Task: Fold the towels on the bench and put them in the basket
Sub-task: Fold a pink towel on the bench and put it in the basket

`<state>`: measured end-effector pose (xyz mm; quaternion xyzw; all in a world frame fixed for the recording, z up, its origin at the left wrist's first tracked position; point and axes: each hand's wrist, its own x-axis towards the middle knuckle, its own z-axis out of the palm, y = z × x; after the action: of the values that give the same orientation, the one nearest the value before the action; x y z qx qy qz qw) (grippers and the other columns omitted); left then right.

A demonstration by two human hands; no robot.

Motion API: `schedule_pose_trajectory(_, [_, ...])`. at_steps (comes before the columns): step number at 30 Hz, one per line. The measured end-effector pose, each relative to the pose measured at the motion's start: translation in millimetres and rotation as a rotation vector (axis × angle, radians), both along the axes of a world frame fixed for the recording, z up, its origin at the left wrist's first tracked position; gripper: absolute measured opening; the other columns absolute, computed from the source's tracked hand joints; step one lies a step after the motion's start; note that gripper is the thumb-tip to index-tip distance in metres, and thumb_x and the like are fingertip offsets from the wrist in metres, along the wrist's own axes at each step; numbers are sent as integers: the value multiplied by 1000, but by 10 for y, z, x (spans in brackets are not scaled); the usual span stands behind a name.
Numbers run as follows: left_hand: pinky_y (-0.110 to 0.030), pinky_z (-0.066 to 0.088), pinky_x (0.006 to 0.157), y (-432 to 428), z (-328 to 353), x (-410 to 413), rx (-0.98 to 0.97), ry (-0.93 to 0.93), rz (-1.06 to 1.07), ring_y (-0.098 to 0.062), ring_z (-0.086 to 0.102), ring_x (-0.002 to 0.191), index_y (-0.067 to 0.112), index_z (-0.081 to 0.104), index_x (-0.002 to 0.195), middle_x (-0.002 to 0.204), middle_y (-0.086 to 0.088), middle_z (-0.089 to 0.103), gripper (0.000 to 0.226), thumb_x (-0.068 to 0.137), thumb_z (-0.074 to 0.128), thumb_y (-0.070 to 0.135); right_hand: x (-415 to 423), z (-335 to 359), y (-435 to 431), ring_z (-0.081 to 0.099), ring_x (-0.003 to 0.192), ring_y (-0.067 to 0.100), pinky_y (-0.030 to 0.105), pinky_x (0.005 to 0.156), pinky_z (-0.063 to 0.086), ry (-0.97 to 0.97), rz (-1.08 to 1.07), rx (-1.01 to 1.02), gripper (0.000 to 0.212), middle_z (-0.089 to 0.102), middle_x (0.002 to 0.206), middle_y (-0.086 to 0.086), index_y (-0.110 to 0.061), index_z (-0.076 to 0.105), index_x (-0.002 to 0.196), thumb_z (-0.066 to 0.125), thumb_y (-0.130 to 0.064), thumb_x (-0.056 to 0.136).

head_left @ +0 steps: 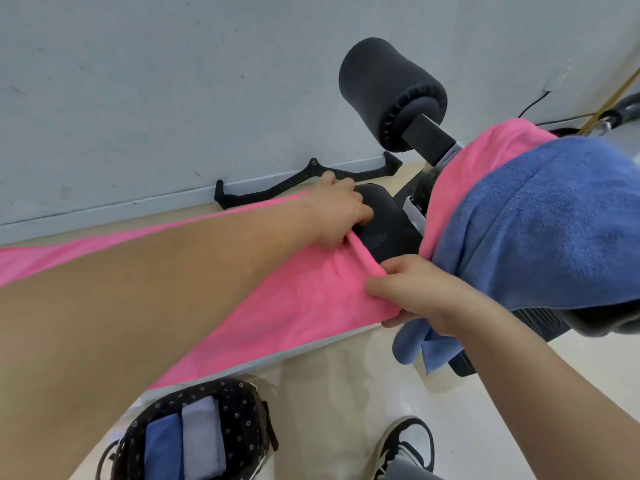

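A pink towel [298, 306] is stretched out across the middle of the view over the black bench [391, 223]. My left hand [336, 213] pinches its far edge near the bench seat. My right hand [419, 296] grips the near corner of the same towel. A blue towel [540, 230] lies heaped on the bench at the right, over another pink towel [485, 161]. The dark dotted basket [239, 396] stands on the floor at the bottom, holding a folded blue towel [162, 448] and a folded pale grey towel [202, 441].
A black foam roller pad [391, 91] sticks up from the bench end. A black cable handle bar [304, 181] lies on the floor against the grey wall. My shoe [405, 448] is on the pale floor at the bottom right.
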<state>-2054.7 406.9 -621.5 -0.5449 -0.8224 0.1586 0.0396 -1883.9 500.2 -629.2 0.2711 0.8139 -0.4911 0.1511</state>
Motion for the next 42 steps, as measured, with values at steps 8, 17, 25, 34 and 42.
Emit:
schedule_pose_trajectory(8, [-40,34,70,-77,274,-135,486,25,333,-32,56,99,24,71,110,110,-7,55,31,96,46,11,134,239,-17,66,54,31,52,66,64,35,15,181,6,59,67,17,-1,56,88,56,-7,86])
schedule_pose_trajectory(17, [-38,58,76,-690,399,-164,695,-322,597,-35,71,92,29,75,113,116,-3,70,50,83,50,-2,227,641,-389,64,49,13,36,59,61,231,167,69,25,62,54,-1,-6,58,83,83,-12,82])
schedule_pose_trajectory(25, [-32,51,99,-2062,545,-150,820,-392,566,-26,67,111,7,78,112,117,-9,75,46,84,46,-10,-42,552,-1605,50,52,19,36,58,50,252,479,-97,34,42,62,1,-9,46,73,77,2,81])
schedule_pose_trajectory(34, [-29,43,109,-3623,335,-198,714,-286,738,-27,59,128,9,74,122,132,-9,69,52,84,46,-12,-379,238,-2962,45,43,17,29,48,38,223,563,-296,26,42,53,-3,-14,53,85,78,-8,88])
schedule_pose_trajectory(42, [-23,45,91,-4273,399,-134,746,-435,1030,-20,61,120,16,74,121,135,-3,63,52,86,44,-8,-455,204,-3598,57,51,15,26,48,47,199,646,-373,30,64,69,10,-9,67,100,84,-29,85])
